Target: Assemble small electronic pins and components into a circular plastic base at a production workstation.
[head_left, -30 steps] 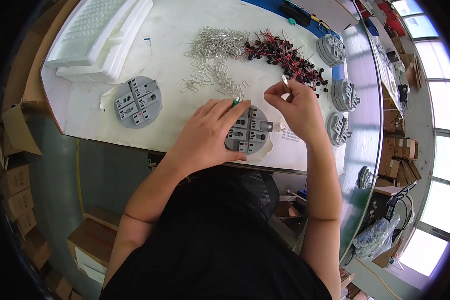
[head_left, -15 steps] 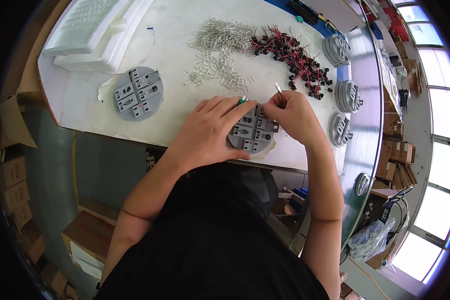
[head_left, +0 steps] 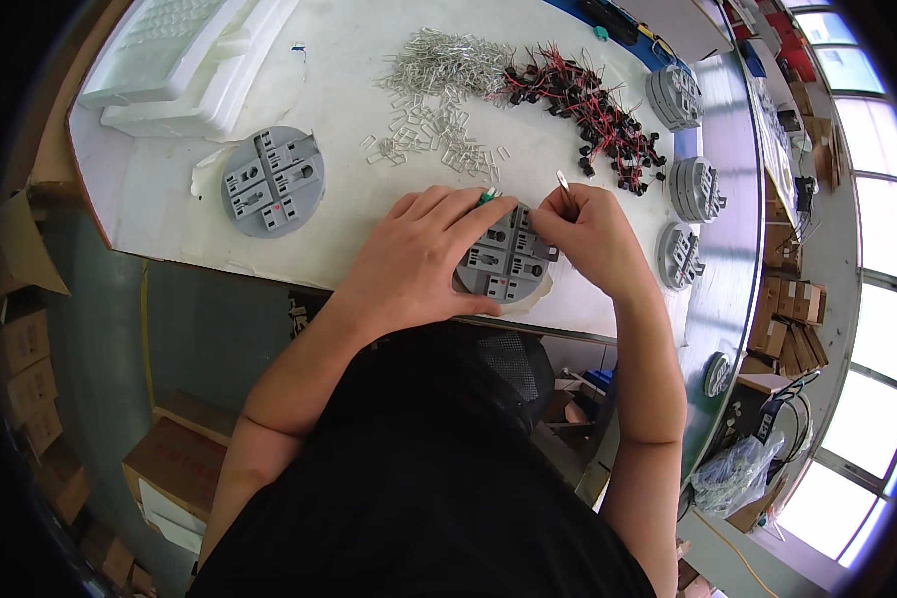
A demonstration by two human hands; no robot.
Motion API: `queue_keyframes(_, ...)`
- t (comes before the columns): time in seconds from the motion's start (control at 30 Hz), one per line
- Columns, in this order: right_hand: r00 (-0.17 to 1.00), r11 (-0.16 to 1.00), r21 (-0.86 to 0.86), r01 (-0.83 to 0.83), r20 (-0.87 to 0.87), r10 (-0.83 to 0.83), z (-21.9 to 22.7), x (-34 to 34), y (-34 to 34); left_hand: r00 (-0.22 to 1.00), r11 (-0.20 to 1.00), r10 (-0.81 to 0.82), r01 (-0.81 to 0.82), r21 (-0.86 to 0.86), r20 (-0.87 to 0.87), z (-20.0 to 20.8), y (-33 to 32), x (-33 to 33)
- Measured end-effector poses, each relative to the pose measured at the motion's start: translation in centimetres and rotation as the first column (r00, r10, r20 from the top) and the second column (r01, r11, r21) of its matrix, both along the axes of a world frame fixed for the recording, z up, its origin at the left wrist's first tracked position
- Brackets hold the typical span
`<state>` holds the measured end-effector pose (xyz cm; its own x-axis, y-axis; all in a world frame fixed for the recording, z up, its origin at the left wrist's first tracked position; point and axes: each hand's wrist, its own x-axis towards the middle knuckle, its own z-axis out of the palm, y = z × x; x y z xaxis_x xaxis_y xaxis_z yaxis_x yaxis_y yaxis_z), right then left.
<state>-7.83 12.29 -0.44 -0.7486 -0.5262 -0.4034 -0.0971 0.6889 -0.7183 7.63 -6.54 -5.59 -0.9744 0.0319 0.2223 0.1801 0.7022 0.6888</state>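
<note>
My left hand (head_left: 419,254) lies over the left side of a round grey fixture (head_left: 508,261), with its thumb at the near edge and its fingers at the far edge, gripping it. The fixture has raised blocks and slots split by a cross-shaped channel. A small green piece (head_left: 488,196) shows by the left fingertips; its kind is unclear. My right hand (head_left: 593,234) is closed in a pinch on slim metal tweezers (head_left: 565,189), whose rear end sticks up above the fingers. The tweezers' working tips are hidden behind the hand, at the fixture's right edge.
Beyond the hands lie heaps of U-shaped metal pins (head_left: 448,75) and black parts with red wires (head_left: 593,110). A second round fixture (head_left: 273,181) rests at left, near white foam trays (head_left: 174,100). Stacked grey fixtures (head_left: 675,98) line the right side. The table's front edge (head_left: 219,274) runs before me.
The whole view has shifted slightly. Both hands keep nearly the same hold and place at the fixture; the right hand and tweezers have tilted a little.
</note>
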Motion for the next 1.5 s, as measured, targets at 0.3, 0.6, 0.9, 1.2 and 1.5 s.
queue_keyframes(0.3, 1.0, 1.0, 0.0, -0.021, 0.005, 0.021, 0.6, -0.9, 0.7, 1.0, 1.0, -0.005, 0.005, -0.013, -0.001, 0.0, -0.1, -0.1)
queue_keyframes(0.6, 0.994, 0.995, -0.076, -0.071, 0.079, 0.077, -0.6, -1.1, 0.9, 1.0, 0.999, -0.018, 0.017, -0.047, -0.014, -0.1, -0.1, -0.4)
queue_keyframes(0.9, 0.984, 0.998, -0.06, -0.019, 0.177, 0.029, -0.3, -1.1, 0.9, 0.999, 0.997, -0.036, 0.037, -0.065, 0.005, 0.6, 0.0, -0.7)
queue_keyframes(1.2, 0.98, 0.988, -0.149, -0.035, 0.189, 0.064, -1.2, -1.5, 1.4, 0.998, 0.996, -0.054, 0.057, -0.07, 0.037, 0.9, -0.2, -1.0)
queue_keyframes(1.5, 0.969, 0.989, -0.149, -0.019, 0.24, 0.055, -1.3, -1.8, 1.5, 0.992, 0.997, -0.071, 0.07, -0.016, -0.102, 1.1, -0.6, -1.1)
